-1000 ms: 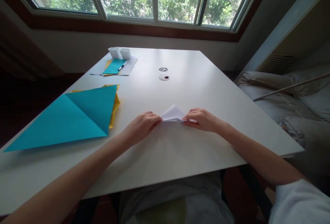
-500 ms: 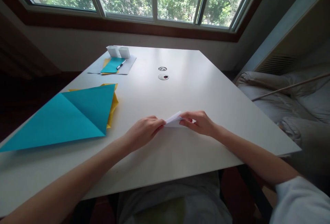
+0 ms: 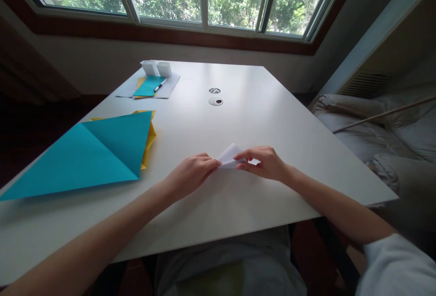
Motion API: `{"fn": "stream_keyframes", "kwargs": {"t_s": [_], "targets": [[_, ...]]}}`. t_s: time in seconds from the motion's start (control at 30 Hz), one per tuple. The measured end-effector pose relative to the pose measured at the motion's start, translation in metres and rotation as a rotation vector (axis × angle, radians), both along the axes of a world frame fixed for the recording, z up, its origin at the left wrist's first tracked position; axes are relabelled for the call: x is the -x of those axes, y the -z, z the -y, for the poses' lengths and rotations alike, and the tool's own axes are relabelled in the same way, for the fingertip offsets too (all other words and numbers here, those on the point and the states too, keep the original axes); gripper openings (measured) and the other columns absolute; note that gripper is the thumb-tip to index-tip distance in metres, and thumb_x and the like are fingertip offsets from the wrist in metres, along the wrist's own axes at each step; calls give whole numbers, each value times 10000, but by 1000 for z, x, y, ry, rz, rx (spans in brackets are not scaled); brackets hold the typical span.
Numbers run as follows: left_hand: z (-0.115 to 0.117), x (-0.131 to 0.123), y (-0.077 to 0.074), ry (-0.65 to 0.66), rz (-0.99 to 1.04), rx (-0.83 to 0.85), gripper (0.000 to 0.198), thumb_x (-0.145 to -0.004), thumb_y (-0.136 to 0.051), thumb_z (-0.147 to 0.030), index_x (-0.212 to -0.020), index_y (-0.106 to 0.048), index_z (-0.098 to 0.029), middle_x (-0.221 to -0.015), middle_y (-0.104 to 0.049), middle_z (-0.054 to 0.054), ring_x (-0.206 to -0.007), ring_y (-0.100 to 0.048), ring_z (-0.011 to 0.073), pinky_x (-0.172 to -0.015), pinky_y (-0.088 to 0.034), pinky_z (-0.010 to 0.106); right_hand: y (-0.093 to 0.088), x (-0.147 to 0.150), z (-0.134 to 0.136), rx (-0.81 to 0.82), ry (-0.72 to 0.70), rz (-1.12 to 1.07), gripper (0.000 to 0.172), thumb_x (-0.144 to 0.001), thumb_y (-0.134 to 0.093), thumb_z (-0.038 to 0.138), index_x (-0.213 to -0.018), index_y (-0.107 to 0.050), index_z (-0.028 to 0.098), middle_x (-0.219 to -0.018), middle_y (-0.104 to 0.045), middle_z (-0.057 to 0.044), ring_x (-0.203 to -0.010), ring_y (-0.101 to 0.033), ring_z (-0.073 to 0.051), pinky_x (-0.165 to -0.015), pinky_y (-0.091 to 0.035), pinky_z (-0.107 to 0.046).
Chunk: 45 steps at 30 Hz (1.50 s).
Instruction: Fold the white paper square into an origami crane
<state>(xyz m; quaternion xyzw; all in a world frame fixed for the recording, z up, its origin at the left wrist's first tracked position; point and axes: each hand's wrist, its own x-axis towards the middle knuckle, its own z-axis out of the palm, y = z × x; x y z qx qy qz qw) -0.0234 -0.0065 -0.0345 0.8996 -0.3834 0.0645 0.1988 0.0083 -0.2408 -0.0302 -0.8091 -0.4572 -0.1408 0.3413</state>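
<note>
Two sets of fingers [image 3: 211, 163] pinch the white paper [image 3: 229, 155]: the left hand [image 3: 190, 175] clamps its left corner and the right hand [image 3: 265, 163] grips the right side, near the middle of the bench's [image 3: 238, 205] near edge. The flap now stands higher than half a second ago, and narrower than the earlier wide triangle. The teal sheet [image 3: 95, 150] sits unmoved by the left edge.

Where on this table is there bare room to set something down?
Widest bare stretch: the table's right half, from the two holes to the right edge. Also bare: the near strip between the forearms. Crowded: the left side under the blue sheet, the far-left corner's papers and cups, and the white paper pinched by left hand and right hand.
</note>
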Motion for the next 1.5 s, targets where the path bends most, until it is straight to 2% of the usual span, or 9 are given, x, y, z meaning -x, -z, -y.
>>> {"fn": "stream_keyframes", "kwargs": {"t_s": [0.2,0.5,0.67,0.8,0.93,1.07,1.17,1.3,1.5], "targets": [[-3,0,6,-33,7,14,305,-891,-390,-172,-1168,-514,-189,-885,-653,70,-752,-615,150,-658,-478,248,0,-8,3,-26,74,-223,255,-845,-505,382,-819,-652,175,-668,-653,4,-569,-557,-76,-555,-439,-181],[-5,0,5,-16,11,-23,401,-887,-382,-144,-1282,-411,-207,-890,-642,68,-725,-607,144,-621,-461,230,1,-17,4,30,86,-220,256,-861,-479,355,-769,-628,168,-651,-604,12,-556,-492,-66,-542,-409,-172],[-5,0,7,22,22,-8,370,-887,-389,-139,-1246,-459,-196,-874,-653,64,-703,-618,146,-615,-467,232,5,-22,5,60,106,-238,241,-861,-475,344,-780,-622,170,-710,-627,-4,-598,-521,-78,-582,-426,-186],[-5,0,11,67,57,3,355,-896,-378,-141,-1233,-471,-201,-894,-659,65,-775,-626,150,-658,-484,233,9,-27,7,117,104,-256,209,-852,-484,322,-819,-625,172,-809,-660,-27,-624,-541,-85,-614,-433,-203],[-5,2,11,108,90,-15,325,-903,-368,-146,-1204,-487,-185,-908,-664,60,-816,-625,149,-681,-498,234,8,-30,8,229,105,-257,212,-851,-480,324,-818,-628,177,-717,-644,-3,-586,-528,-80,-575,-400,-191],[6,17,9,6,264,-163,291,-887,-379,-131,-1125,-546,-141,-1097,-613,106,-863,-620,182,-716,-517,297,5,-34,5,283,142,-215,204,-841,-503,324,-799,-635,173,-649,-624,9,-558,-508,-75,-552,-357,-184],[22,35,8,-61,414,-268,293,-877,-406,-152,-1119,-563,-99,-1212,-555,142,-1095,-520,275,-863,-467,400,5,-38,3,291,122,-222,211,-837,-517,330,-773,-638,171,-642,-624,9,-550,-497,-71,-550,-347,-182],[37,53,8,-93,315,-330,413,-894,-384,-280,-1219,-494,-50,-1300,-478,180,-1183,-448,297,-917,-432,406,4,-45,2,301,95,-221,185,-818,-552,316,-748,-636,167,-643,-620,5,-562,-506,-79,-560,-358,-186],[39,57,9,-141,203,-377,455,-902,-341,-332,-1259,-462,-78,-1341,-426,195,-1191,-440,320,-915,-421,423,6,-57,-7,339,-1,-192,146,-823,-555,268,-755,-622,158,-804,-624,-32,-630,-531,-86,-611,-393,-192]]}}
